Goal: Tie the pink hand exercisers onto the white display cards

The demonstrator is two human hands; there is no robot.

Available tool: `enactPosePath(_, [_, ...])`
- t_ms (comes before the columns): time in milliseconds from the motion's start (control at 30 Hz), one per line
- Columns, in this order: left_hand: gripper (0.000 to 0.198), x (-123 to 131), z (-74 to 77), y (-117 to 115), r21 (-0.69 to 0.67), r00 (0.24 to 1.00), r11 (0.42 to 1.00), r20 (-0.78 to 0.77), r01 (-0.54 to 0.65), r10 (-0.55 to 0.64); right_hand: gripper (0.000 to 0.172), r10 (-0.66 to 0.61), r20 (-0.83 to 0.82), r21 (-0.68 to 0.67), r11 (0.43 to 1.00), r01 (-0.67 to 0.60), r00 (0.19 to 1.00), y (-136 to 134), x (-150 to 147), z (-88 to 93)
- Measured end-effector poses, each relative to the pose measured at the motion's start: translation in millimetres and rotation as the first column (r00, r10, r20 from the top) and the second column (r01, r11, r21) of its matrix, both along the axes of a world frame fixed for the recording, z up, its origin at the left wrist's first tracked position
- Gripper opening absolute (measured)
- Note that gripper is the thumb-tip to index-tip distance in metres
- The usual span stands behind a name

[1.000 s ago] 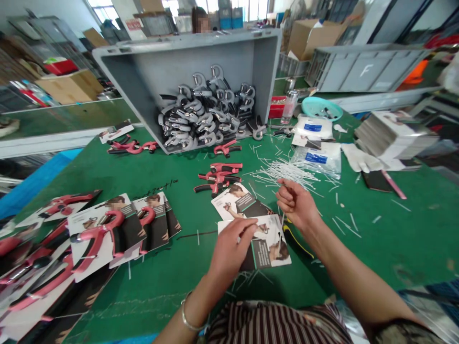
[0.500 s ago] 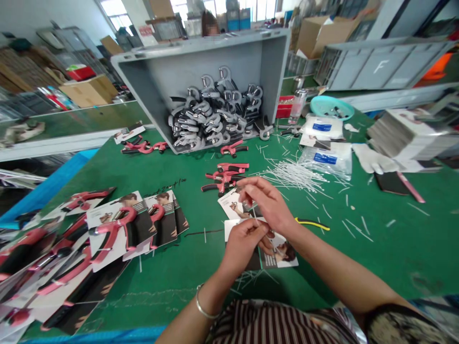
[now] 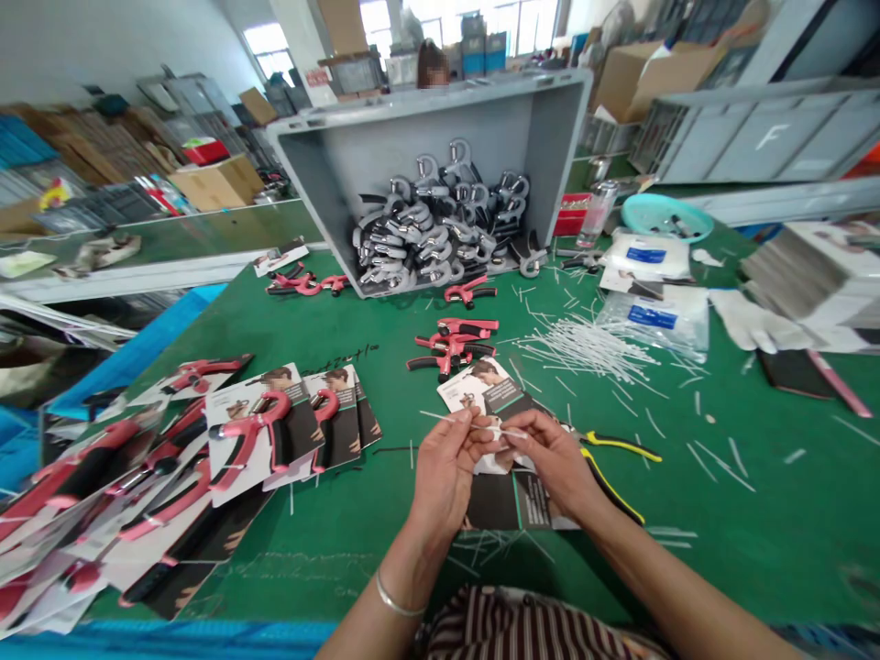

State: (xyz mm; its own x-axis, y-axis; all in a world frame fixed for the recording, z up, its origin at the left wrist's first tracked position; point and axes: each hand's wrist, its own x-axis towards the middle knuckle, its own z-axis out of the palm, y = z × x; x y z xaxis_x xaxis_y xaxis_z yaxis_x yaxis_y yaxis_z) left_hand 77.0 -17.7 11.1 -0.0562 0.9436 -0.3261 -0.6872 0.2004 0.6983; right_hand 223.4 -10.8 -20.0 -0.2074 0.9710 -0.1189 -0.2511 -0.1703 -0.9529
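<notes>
My left hand (image 3: pixel 444 467) and my right hand (image 3: pixel 560 463) are close together, each with fingers pinched on a thin white cable tie (image 3: pixel 434 415). One end of the tie sticks out left past my left fingers. Beneath the hands lie printed backing cards (image 3: pixel 491 504), partly covered by them. Yellow-handled pliers (image 3: pixel 622 446) rest beside my right hand, their jaws partly hidden. Beyond the cards is a small group of pink and black hand grip strengtheners (image 3: pixel 450 348). A heap of white cable ties (image 3: pixel 588 344) lies further right.
At left, pink hand grips on cards (image 3: pixel 254 431) are piled up. A grey crate (image 3: pixel 570 128) on its side holds many grey hand grips (image 3: pixel 419 238). A stack of cards (image 3: pixel 818 275), a white glove (image 3: pixel 753 321) and a turquoise dish (image 3: pixel 701 223) stand right.
My right hand has come down and right, level with my left hand. The cable tie now lies nearly level between both hands. More of the yellow-handled pliers shows. The view has shifted slightly left.
</notes>
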Motion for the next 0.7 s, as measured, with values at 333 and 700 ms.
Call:
enactPosePath(333, [0.024, -3, -8.9, -7, 0.021, 0.996, 0.997, 0.063, -0.069, 0.068, 0.026, 0.062, -0.044, -0.022, 0.998, -0.063, 0.997, 2, 0, -1.7])
enactPosePath(700, [0.023, 7, -9.5, -13, 0.035, 0.997, 0.997, 0.023, -0.070, 0.069, 0.023, 0.022, -0.097, -0.048, 0.998, -0.027, 0.995, 1, 1, -0.4])
